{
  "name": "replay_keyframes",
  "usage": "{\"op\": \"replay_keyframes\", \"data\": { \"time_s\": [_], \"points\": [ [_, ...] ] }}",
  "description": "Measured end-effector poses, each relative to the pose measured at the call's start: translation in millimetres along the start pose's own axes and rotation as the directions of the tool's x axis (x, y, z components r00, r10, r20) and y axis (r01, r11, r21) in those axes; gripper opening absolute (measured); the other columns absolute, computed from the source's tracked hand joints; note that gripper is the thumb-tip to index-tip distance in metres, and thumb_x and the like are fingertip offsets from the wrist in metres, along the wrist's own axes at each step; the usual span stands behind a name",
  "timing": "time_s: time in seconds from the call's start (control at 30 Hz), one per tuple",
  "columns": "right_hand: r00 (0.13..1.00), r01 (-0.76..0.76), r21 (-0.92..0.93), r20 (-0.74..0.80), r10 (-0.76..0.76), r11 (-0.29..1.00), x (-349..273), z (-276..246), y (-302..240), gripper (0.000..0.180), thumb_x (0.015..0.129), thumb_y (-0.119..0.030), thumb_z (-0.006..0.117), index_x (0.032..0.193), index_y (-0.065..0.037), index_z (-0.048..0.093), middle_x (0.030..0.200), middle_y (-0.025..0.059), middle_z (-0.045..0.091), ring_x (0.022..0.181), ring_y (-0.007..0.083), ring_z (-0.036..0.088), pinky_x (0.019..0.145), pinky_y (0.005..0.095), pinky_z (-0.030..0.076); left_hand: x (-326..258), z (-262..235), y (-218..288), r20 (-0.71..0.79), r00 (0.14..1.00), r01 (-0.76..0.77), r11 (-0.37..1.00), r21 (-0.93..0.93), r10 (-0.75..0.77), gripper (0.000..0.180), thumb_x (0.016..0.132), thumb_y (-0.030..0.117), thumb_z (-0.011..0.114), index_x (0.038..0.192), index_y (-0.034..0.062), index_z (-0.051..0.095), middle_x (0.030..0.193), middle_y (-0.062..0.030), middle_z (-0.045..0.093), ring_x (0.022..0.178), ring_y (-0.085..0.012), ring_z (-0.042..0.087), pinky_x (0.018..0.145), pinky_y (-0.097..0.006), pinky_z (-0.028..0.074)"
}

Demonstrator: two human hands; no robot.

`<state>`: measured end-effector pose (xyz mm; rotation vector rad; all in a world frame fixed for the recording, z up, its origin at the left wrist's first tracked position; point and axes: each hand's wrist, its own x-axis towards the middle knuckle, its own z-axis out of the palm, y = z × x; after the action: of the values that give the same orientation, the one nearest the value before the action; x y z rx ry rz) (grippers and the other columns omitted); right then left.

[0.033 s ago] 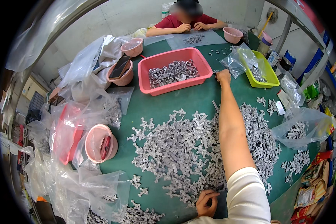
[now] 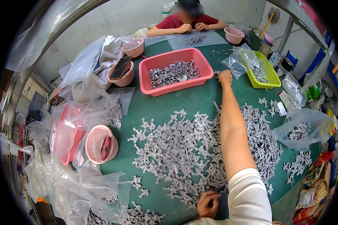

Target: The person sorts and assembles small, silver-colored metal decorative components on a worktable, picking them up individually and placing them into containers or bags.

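Observation:
My right arm reaches far across the green table, over a wide pile of small grey metal castings [image 2: 176, 150]. At its end, my right hand [image 2: 224, 77] is closed beside the right corner of a pink plastic basket [image 2: 148, 89]. A small grey piece shows at its fingertips; whether it is gripped I cannot make out. Grey rings and curved parts lie in the basket. My left hand [image 2: 208, 204] rests at the pile's near edge with curled fingers, and their inner side is hidden. A lime-green basket [image 2: 268, 85] with a clear bag and grey parts stands right of my right hand.
Opposite sits a person in a dark red shirt [image 2: 165, 24], hands over small parts on a plastic sheet. Pink bowls [image 2: 118, 144], a phone [image 2: 121, 68] and clear plastic bags [image 2: 97, 187] crowd the left side. A bag of parts [image 2: 304, 129] lies at the right edge.

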<state>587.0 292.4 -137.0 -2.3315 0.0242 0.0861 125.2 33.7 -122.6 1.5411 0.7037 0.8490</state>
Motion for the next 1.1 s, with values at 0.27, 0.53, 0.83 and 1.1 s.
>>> {"op": "replay_keyframes", "data": {
  "time_s": [0.27,0.53,0.83,1.1],
  "points": [
    [0.994,-0.095,0.062,0.053,0.092,0.994,-8,-10,-7,0.019,0.074,-0.018,0.061,0.09,-0.008,0.063,0.103,0.0127,0.06,0.098,0.0294,0.057,0.082,0.0379,0.047,-2,0,-3,0.019,1.0,0.003,1.0,0.014,-0.003,0.018,0.067,-0.012,0.058,0.08,0.0003,0.06,0.083,-0.0123,0.058,0.075,-0.0236,0.058,0.067,-0.028,0.046],
    [0.985,-0.164,0.168,0.073,0.154,0.972,2,7,-10,0.021,0.07,-0.013,0.063,0.09,-0.006,0.064,0.099,0.013,0.06,0.092,0.0279,0.058,0.079,0.0365,0.048,1,1,2,0.003,1.0,0.004,0.997,0.083,-0.004,0.016,0.066,-0.011,0.058,0.077,0.0009,0.059,0.081,-0.0131,0.058,0.072,-0.0241,0.058,0.061,-0.028,0.046],
    [0.966,-0.249,0.376,0.161,0.201,0.893,15,13,-16,0.012,0.06,-0.003,0.07,0.069,0.003,0.065,0.073,0.0113,0.065,0.059,0.0174,0.062,0.053,0.0266,0.05,-10,-10,-34,0.121,0.987,-0.126,0.982,0.142,0.109,0.024,0.063,-0.008,0.064,0.085,0.0017,0.06,0.087,-0.0144,0.058,0.074,-0.0244,0.057,0.062,-0.029,0.045],
    [0.98,-0.191,0.431,0.138,0.145,0.882,-5,30,-36,0.021,0.063,-0.009,0.073,0.079,0.003,0.065,0.068,0.0101,0.062,0.05,0.0164,0.058,0.041,0.0289,0.045,-23,-46,-103,0.504,0.838,-0.222,0.974,-0.041,0.212,0.052,0.061,0.011,0.073,0.108,0.0036,0.051,0.108,-0.017,0.051,0.093,-0.0302,0.049,0.079,-0.038,0.04]
  ]
}}
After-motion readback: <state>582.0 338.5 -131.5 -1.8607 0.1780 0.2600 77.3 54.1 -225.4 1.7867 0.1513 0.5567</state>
